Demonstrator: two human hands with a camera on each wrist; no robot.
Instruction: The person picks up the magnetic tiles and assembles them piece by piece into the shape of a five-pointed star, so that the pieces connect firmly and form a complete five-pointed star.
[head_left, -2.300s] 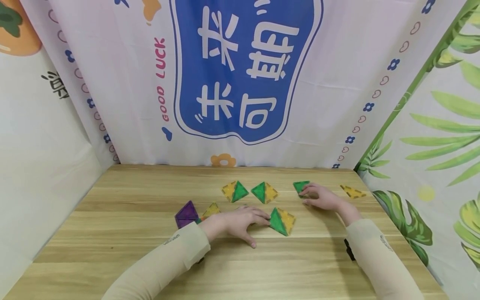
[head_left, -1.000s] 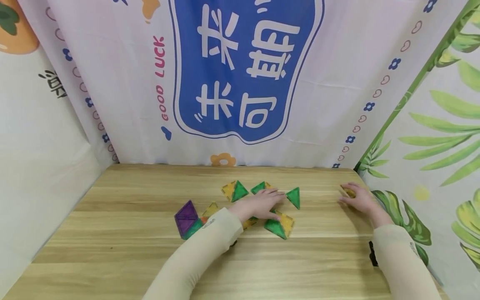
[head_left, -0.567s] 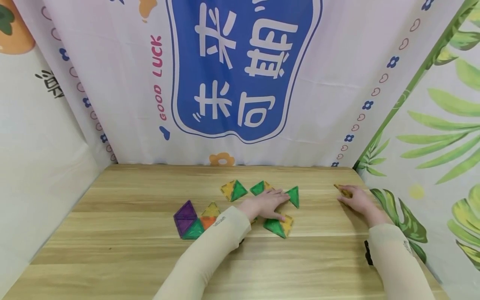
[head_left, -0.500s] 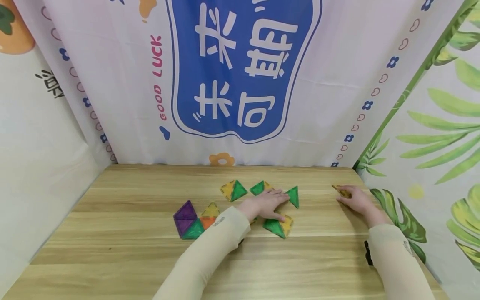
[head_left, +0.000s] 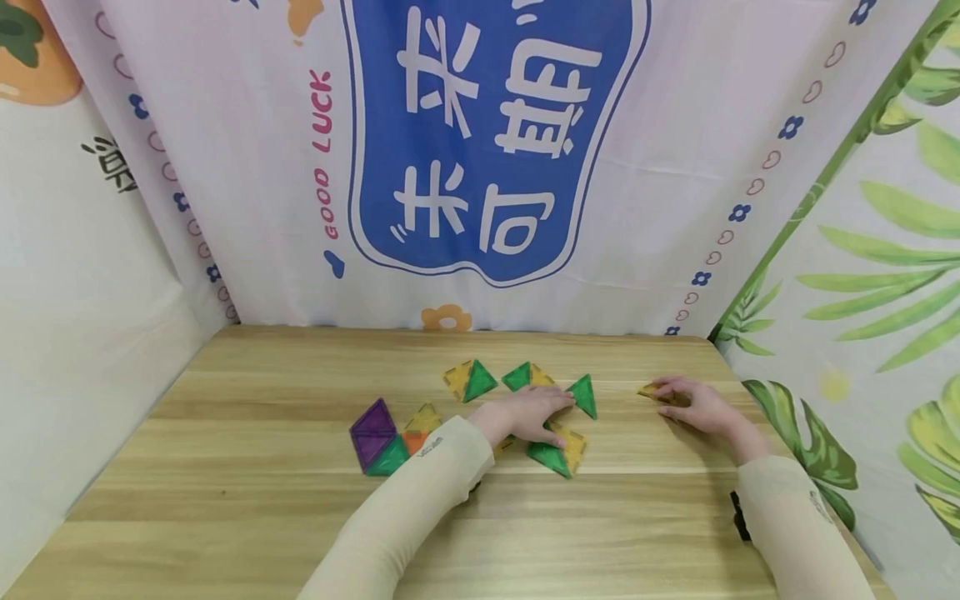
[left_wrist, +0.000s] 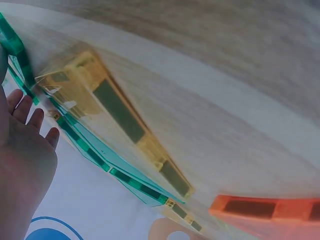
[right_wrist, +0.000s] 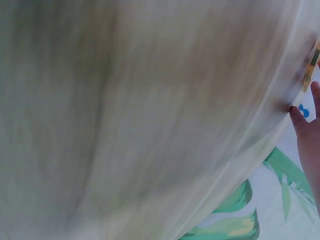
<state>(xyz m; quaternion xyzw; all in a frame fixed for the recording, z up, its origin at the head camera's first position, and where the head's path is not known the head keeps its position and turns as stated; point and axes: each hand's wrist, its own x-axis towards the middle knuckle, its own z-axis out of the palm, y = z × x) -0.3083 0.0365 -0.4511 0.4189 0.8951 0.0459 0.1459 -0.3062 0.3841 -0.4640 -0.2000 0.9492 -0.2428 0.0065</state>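
Observation:
In the head view my left hand (head_left: 527, 414) lies over the tile group with fingers stretched out, fingertips at the edge of a green triangle magnetic tile (head_left: 583, 396). It partly covers a green-and-yellow pair, whose green tile (head_left: 551, 457) and yellow tile (head_left: 574, 450) show by the thumb. My right hand (head_left: 697, 406) holds a yellow triangle tile (head_left: 647, 390) between fingers and thumb, low over the table at the right. That tile is partly hidden by the fingers. The right wrist view catches only the hand's edge and the yellow tile (right_wrist: 312, 65).
Farther back are two more green-and-yellow pairs, one with a green tile (head_left: 480, 381), the other with a green tile (head_left: 516, 377). Left of the left sleeve are purple tiles (head_left: 372, 433), a teal tile (head_left: 388, 457), an orange tile (head_left: 414, 442) and a yellow tile (head_left: 424, 419). Printed cloth (head_left: 262, 208) hangs behind the table.
My right hand left the green tile, reached right for the yellow triangle, and has brought it leftward. My left hand moved right to the single green tile, which has turned.

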